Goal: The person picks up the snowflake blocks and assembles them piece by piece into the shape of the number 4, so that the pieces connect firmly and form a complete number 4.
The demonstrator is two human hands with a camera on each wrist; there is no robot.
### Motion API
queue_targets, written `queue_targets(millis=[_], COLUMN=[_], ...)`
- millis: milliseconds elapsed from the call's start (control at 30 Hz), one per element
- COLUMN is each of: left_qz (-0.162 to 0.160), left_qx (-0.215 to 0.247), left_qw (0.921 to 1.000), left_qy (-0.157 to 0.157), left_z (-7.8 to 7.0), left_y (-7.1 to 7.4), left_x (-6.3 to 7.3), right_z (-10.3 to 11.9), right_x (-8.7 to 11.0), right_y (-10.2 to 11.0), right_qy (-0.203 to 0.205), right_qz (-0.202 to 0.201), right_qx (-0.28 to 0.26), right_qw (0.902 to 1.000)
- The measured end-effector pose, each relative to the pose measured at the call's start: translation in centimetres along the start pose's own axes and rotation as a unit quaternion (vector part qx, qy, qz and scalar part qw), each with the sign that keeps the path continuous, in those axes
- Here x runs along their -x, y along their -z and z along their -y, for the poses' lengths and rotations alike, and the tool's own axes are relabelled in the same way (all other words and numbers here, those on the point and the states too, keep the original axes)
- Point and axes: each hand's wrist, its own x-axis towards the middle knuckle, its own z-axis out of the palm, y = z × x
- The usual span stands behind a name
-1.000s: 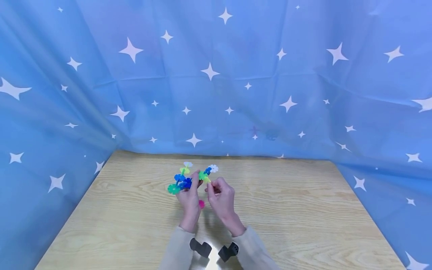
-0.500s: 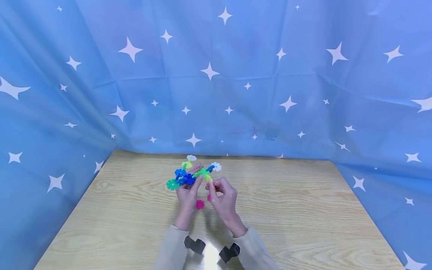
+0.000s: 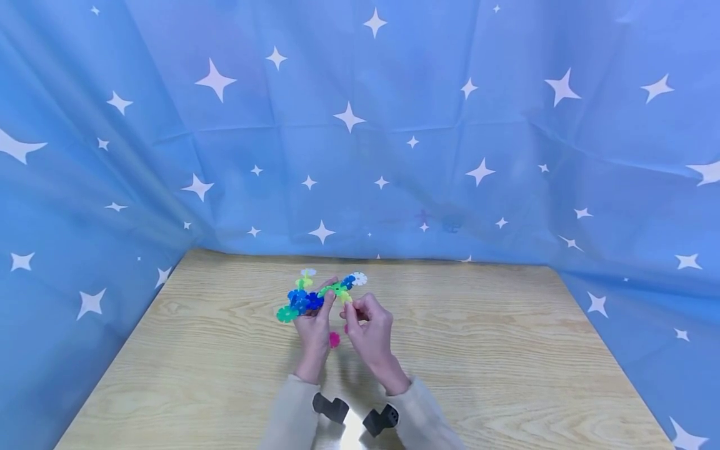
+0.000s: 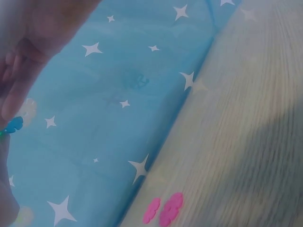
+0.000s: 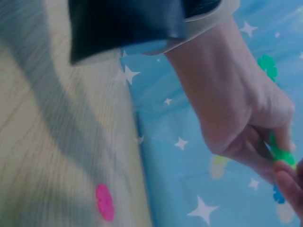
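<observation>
My left hand point(image 3: 312, 337) grips a chain of snowflake discs, its thumb against a green disc point(image 3: 336, 288). On the left, the chain runs through blue discs point(image 3: 299, 301) to a teal disc point(image 3: 286, 314), with a white disc point(image 3: 307, 272) at its far tip. Its right branch has a blue disc and a white disc point(image 3: 359, 279). The right hand point(image 3: 372, 328) pinches a yellow disc point(image 3: 345, 297) joined to the green one. In the right wrist view the fingers of both hands meet around the green disc point(image 5: 282, 155); part of the chain is hidden behind them.
Two pink discs lie on the wooden table; one point(image 3: 334, 339) shows between the wrists, and both appear in the left wrist view, the nearer pink disc point(image 4: 171, 209) overlapping the other. A blue star-patterned cloth point(image 3: 360, 156) hangs along the table's back and sides.
The left hand and its chain tilted up, then came back down slightly, so the far white disc rose and dropped again. The right hand shifted a little right and back, staying at the yellow disc.
</observation>
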Motion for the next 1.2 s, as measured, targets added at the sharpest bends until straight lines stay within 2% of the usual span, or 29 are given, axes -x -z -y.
queue_targets(millis=[200,600,833,1000,1200], left_qz=[-0.004,-0.002,-0.017,-0.013,-0.021], left_qx=[-0.013,-0.021,-0.017,-0.003,-0.009], left_qw=[0.9999,0.9996,0.9993,0.9992,0.9988], left_qy=[0.01,-0.018,-0.028,-0.038,-0.044], left_z=[0.0,0.2,0.3,0.5,0.5], left_y=[0.1,0.4,0.5,0.6,0.7], left_x=[0.1,0.0,0.2,0.1,-0.1], right_z=[0.3,0.9,1.2,1.4,1.5], right_x=[-0.1,-0.3,-0.5,-1.0,-1.3], right_y=[0.1,-0.4,-0.6,-0.3,-0.3], right_qy=[-0.025,-0.047,-0.061,-0.051,-0.088], right_qz=[0.015,0.002,0.001,0.016,0.039], right_qx=[0.001,0.01,0.023,0.043,0.036], right_qw=[0.9996,0.9988,0.9979,0.9976,0.9947])
